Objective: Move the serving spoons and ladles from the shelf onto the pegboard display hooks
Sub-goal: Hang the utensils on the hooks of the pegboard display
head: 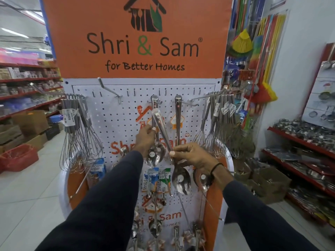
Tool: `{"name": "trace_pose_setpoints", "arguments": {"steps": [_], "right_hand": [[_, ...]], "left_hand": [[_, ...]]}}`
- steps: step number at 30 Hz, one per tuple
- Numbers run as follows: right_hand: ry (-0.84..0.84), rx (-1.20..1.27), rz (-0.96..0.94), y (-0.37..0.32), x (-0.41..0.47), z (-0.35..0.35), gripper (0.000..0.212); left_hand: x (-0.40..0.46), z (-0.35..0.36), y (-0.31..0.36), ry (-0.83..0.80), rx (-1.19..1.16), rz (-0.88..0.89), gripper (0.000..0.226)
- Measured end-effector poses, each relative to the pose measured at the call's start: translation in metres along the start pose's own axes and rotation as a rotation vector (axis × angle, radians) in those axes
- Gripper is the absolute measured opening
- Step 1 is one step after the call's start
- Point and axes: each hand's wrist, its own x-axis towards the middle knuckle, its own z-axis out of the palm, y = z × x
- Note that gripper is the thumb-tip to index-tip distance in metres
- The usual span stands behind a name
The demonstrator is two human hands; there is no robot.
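Note:
A white pegboard [116, 124] faces me under an orange sign. A steel serving spoon [154, 105] hangs from a centre hook, and my left hand [145, 140] grips its handle just above the bowl. A second spoon [178, 113] hangs from the hook to its right. My right hand [192, 156] pinches a third serving spoon [181, 180], tilted so that its handle tip leans up and left against the first hanging spoon. Another spoon bowl [204, 180] shows under my right wrist; whose it is I cannot tell.
Bunches of wire whisks hang from side hooks at the left [78, 134] and right [215, 134]. Packaged utensils [157, 178] hang lower on the board. Red shelves of steelware [299, 142] stand to the right; a red basket [18, 156] and cardboard boxes [30, 122] sit on the floor to the left.

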Motion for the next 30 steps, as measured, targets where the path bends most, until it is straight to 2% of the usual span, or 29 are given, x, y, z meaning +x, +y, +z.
{"name": "trace_pose_setpoints", "arguments": {"steps": [8,18,21,24,26,30], "right_hand": [[-0.072,0.035,-0.062,-0.036,-0.025,-0.004,0.018],[-0.014,0.082,-0.034,-0.043,-0.035,-0.003,0.024],[0.029,0.095,-0.031,-0.042,-0.028,0.002,0.028],[0.107,0.133,-0.029,-0.039,-0.016,0.007,0.026],[0.199,0.059,-0.032,-0.039,0.002,0.013,0.021],[0.346,-0.114,-0.008,-0.035,0.055,0.029,0.026]], "left_hand": [[-0.007,0.0,0.01,0.041,0.101,-0.017,0.011],[-0.009,0.0,0.016,0.014,0.119,-0.066,0.022],[-0.01,-0.001,0.017,0.016,0.121,-0.076,0.026],[-0.006,-0.002,0.017,0.01,0.126,-0.073,0.017],[-0.001,-0.005,0.017,0.025,0.131,-0.077,0.017],[0.008,-0.01,0.015,0.071,0.109,-0.151,0.019]]}}
